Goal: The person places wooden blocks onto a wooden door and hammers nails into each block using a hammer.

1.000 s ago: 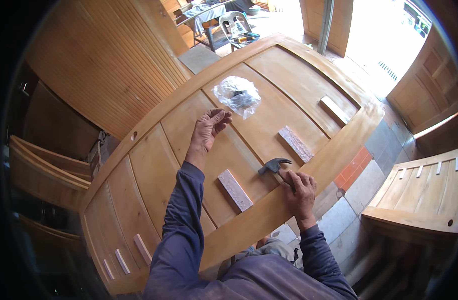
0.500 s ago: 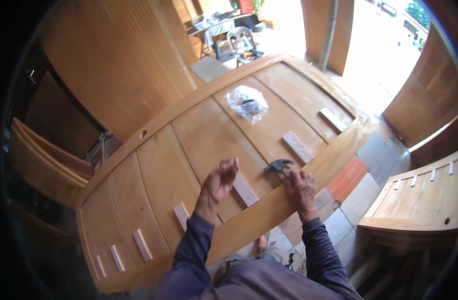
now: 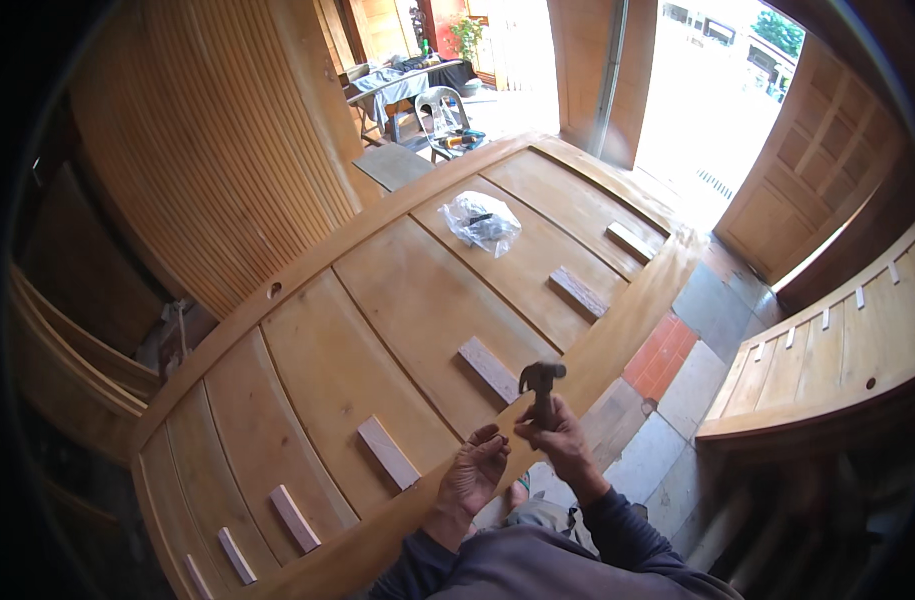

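My right hand (image 3: 562, 446) grips a claw hammer (image 3: 542, 380) by its handle, head up, above the near edge of a large wooden door (image 3: 302, 345) that lies flat in front of me. Close beside it on the left, my left hand (image 3: 477, 468) is closed with thumb and fingertips pinched together. Whatever sits in that pinch is too small to make out. Just beyond my hands a wooden block (image 3: 488, 369) stands on the door panel. Another pale block (image 3: 388, 452) is to the left of my left hand.
Several more blocks line the door's near side, including one at the right (image 3: 577, 292). A clear plastic bag (image 3: 482, 223) with dark contents lies on the far panels. A second door with small blocks (image 3: 827, 375) stands at right, beyond the tiled floor (image 3: 632, 440). A chair (image 3: 442, 115) stands behind.
My hands have come closer together and nearer my body. The hammer has been raised from low over the door, its head now pointing up. My view has shifted as well.
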Available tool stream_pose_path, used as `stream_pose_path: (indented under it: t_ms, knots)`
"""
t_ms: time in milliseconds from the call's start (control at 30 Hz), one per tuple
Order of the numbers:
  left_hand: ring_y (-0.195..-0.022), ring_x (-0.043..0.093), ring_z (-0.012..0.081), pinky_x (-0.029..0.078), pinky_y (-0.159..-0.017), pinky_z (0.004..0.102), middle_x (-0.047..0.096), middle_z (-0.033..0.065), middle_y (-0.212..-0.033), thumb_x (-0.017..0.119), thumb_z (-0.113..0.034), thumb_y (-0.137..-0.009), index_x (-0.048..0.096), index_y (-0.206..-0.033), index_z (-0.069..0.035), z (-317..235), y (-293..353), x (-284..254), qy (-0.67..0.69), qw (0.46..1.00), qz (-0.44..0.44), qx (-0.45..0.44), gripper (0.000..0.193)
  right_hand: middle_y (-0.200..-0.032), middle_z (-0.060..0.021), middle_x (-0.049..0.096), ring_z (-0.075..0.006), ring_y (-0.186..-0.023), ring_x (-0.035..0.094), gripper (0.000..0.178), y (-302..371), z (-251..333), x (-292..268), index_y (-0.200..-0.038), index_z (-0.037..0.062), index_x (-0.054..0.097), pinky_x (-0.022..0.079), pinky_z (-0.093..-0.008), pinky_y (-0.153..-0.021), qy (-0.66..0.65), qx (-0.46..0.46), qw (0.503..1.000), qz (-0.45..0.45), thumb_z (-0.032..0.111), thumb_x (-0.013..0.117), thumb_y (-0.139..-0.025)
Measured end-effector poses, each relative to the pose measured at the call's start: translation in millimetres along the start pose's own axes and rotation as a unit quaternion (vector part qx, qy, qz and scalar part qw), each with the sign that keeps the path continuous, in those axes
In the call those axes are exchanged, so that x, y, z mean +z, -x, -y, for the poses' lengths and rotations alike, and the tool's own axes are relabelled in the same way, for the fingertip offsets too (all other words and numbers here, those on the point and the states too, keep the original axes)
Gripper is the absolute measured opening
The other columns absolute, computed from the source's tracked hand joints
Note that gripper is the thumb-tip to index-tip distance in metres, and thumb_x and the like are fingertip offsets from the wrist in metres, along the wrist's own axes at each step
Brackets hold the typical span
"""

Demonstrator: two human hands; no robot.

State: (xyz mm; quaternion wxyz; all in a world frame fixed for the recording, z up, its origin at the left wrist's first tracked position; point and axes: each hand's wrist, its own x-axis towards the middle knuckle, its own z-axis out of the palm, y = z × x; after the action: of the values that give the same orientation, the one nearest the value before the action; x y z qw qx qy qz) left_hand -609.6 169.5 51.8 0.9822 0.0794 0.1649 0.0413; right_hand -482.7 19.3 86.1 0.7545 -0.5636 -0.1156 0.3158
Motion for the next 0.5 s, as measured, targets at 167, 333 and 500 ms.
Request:
stream_pose_path:
  t_ms: [167, 333, 500]
  knots:
    - [-0.113, 0.073, 0.0212, 0.059, -0.105, 0.0306, 0.075, 0.0157, -0.123, 0.067, 0.001, -0.103, 0.070, -0.121, -0.002, -1.1, 31.9, -6.4, -0.022, 0.999, -0.028, -0.003, 0.019, -0.109, -0.0037, 0.069, -0.0128, -0.105, 0.067, 0.038, 41.6, -25.1, 35.4, -0.125, 0.0048, 0.060, 0.055, -0.0306, -0.092, 0.018, -0.026, 1.000, -0.001, 0.004, 0.082, -0.094]
    - [-0.109, 0.073, 0.0193, 0.058, -0.103, 0.0304, 0.076, 0.0131, -0.119, 0.069, -0.003, -0.103, 0.071, -0.114, -0.001, -7.1, 63.9, -18.6, -0.109, 0.992, -0.062, 0.024, 0.011, -0.111, -0.0023, 0.070, -0.0104, -0.106, 0.065, 0.032, 68.1, -43.9, 56.7, -0.122, 0.0045, 0.063, 0.054, -0.0300, -0.094, 0.088, -0.076, 0.993, -0.013, 0.007, 0.082, -0.096]
    - [-0.094, 0.071, 0.0133, 0.057, -0.088, 0.0290, 0.075, 0.0064, -0.100, 0.075, -0.003, -0.100, 0.073, -0.112, 0.001, -19.4, 107.2, -2.5, -0.440, 0.883, -0.084, 0.139, 0.013, -0.108, -0.0019, 0.068, -0.0104, -0.103, 0.065, 0.032, 92.5, -54.1, 80.2, -0.123, 0.0043, 0.063, 0.055, -0.0309, -0.091, 0.175, -0.107, 0.979, -0.017, 0.011, 0.081, -0.098]
